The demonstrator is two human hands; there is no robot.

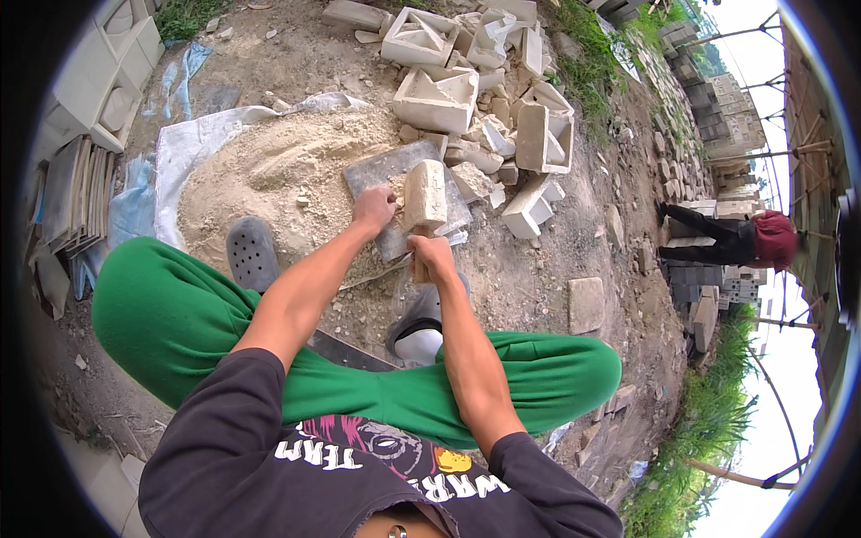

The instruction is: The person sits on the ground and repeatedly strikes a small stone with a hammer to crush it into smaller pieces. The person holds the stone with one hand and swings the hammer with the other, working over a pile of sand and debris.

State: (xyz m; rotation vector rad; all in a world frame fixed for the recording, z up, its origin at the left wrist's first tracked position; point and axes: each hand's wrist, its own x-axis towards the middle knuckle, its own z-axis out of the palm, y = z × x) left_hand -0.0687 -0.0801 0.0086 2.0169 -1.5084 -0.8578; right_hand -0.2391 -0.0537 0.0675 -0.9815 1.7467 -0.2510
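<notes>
My right hand is wrapped round the short handle of a mallet. Its blocky, rounded head is coated in pale dust and reaches over a flat grey slab. Just left of the mallet head, my left hand is closed at the slab's left part. What its fingers hold, if anything, is hidden. Pale crumbs lie on the slab near these fingers. Behind and left of the slab spreads a heap of cream-coloured powder and crumbs, lying on a white woven sheet.
Broken cream blocks are piled beyond the slab to the right. Flat boards and pale blocks stand at the left. My grey clogs flank the work spot. A person in a red top is far right, by stacked blocks.
</notes>
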